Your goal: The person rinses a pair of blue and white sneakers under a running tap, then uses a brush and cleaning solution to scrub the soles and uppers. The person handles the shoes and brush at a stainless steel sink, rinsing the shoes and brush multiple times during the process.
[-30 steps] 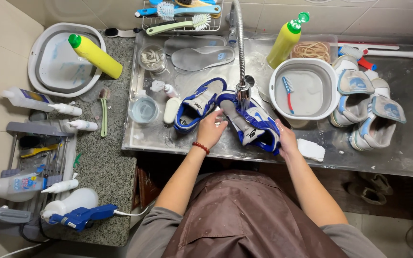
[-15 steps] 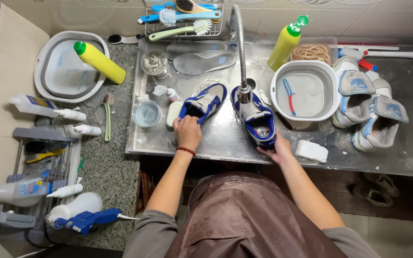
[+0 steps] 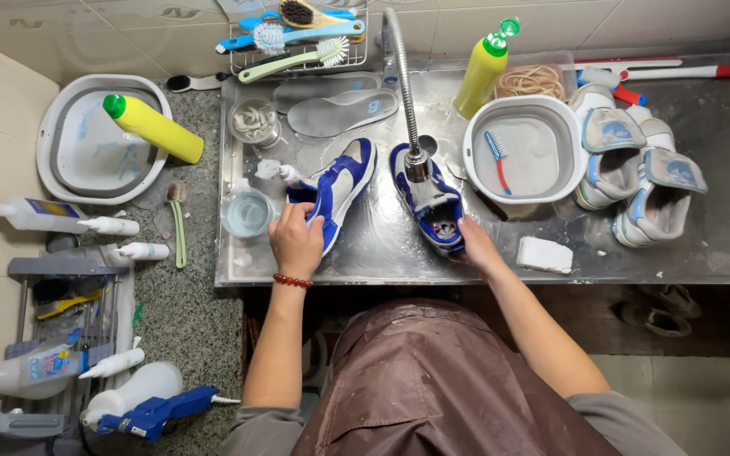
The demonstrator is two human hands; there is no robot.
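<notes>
**Two blue shoes on a wet steel tray, one hand on each**

Far left, cut by the frame edge: white squeeze bottles point(image 3: 61, 218) on a grey rack point(image 3: 69, 268); lower bottles only partly seen. A blue tool point(image 3: 149, 411) lies at the bottom, its cord running off under the sleeve. A grey tub point(image 3: 61, 118) sits upper left with a yellow bottle point(image 3: 152, 128) lying across its rim. A small green brush point(image 3: 177, 221) rests on the speckled counter point(image 3: 187, 338).

On the tray point(image 3: 382, 253): a clear cup point(image 3: 248, 213), a jar point(image 3: 256, 122) with pale contents, hard to make out, and two grey insoles point(image 3: 340, 105) near the back.

Left hand point(image 3: 296, 241) is closed around the heel of the left shoe point(image 3: 340, 186), fingers curled over the rim; the shoe lies tilted, toe pointing away. A red bead bracelet point(image 3: 292, 280) sits on the wrist.

The tap point(image 3: 407, 93) arcs down over the right shoe point(image 3: 428, 203), its head covering the tongue area. Right hand point(image 3: 473, 241) grips the shoe's heel; the fingertips are hidden behind the shoe, so the exact grip is probably a pinch, not certain.

Right of that: a white block point(image 3: 545, 253), a white basin point(image 3: 524, 152) holding a toothbrush point(image 3: 493, 156), a second yellow bottle point(image 3: 482, 72), and a pile of pale sneakers point(image 3: 635, 169). A brown apron point(image 3: 449, 388) fills the foreground.
</notes>
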